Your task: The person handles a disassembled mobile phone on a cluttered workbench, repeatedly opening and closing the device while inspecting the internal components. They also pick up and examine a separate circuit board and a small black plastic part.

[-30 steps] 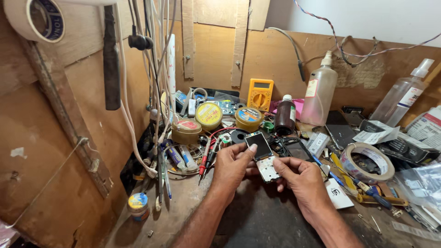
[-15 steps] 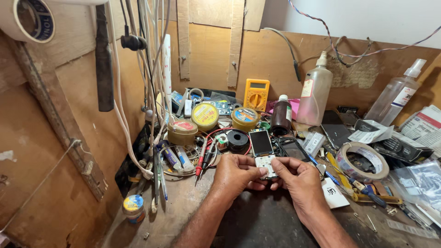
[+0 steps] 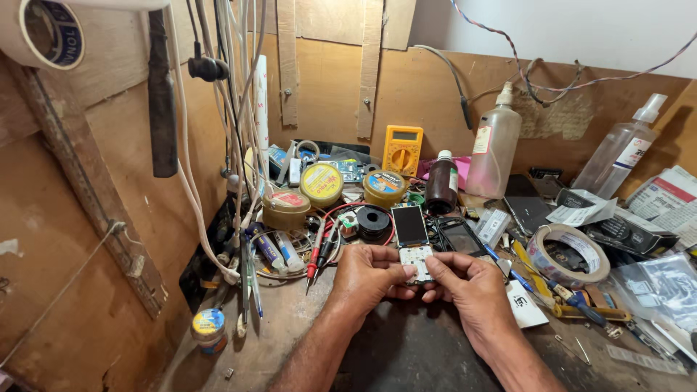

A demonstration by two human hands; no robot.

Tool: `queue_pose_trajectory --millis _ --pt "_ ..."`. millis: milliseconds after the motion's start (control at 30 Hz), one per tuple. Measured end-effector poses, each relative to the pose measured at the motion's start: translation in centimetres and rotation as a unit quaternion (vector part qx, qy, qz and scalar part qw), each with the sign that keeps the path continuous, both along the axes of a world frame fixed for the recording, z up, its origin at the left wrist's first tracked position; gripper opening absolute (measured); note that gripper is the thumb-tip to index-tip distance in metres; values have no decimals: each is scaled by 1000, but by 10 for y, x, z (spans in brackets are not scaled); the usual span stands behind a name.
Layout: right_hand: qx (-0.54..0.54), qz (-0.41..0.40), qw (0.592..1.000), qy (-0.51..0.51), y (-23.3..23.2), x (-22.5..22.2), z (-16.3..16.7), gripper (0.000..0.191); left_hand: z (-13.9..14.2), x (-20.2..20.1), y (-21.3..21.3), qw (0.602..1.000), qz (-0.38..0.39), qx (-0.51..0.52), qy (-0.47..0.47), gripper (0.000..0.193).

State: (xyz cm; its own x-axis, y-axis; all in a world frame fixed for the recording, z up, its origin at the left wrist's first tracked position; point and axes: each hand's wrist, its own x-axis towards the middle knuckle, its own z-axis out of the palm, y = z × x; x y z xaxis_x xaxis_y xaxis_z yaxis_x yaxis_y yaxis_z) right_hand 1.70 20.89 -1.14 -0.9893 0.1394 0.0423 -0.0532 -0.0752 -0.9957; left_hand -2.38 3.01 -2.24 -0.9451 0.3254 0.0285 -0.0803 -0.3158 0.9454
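Observation:
A small keypad phone [image 3: 414, 239] with a dark screen and a white keypad stands upright over the dark bench mat [image 3: 428, 356]. My left hand [image 3: 370, 276] grips its lower left side. My right hand [image 3: 468, 287] holds its lower right side, thumb on the keypad. A second dark phone body [image 3: 459, 236] lies just right of it on the bench.
Round yellow tins [image 3: 321, 183], a yellow multimeter [image 3: 402, 149], a dark bottle [image 3: 441, 183], two clear plastic bottles [image 3: 492, 152], a tape roll [image 3: 568, 252], red and black probes [image 3: 318, 254], pens and hanging cables [image 3: 232, 145] crowd the wooden bench. A small tin [image 3: 209, 328] stands front left.
Both hands with the phone have drawn slightly closer to me and lower in view. My right thumb has moved onto the keypad.

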Motion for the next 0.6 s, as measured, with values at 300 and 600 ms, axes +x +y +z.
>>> queue_pose_trajectory --millis 300,600 --pt "-24 7 1000 9 2 -1 -3 30 3 1 -5 1000 -9 4 -16 30" --pt "-71 39 997 -3 4 4 -2 33 1 1 -4 1000 -3 21 -5 31"
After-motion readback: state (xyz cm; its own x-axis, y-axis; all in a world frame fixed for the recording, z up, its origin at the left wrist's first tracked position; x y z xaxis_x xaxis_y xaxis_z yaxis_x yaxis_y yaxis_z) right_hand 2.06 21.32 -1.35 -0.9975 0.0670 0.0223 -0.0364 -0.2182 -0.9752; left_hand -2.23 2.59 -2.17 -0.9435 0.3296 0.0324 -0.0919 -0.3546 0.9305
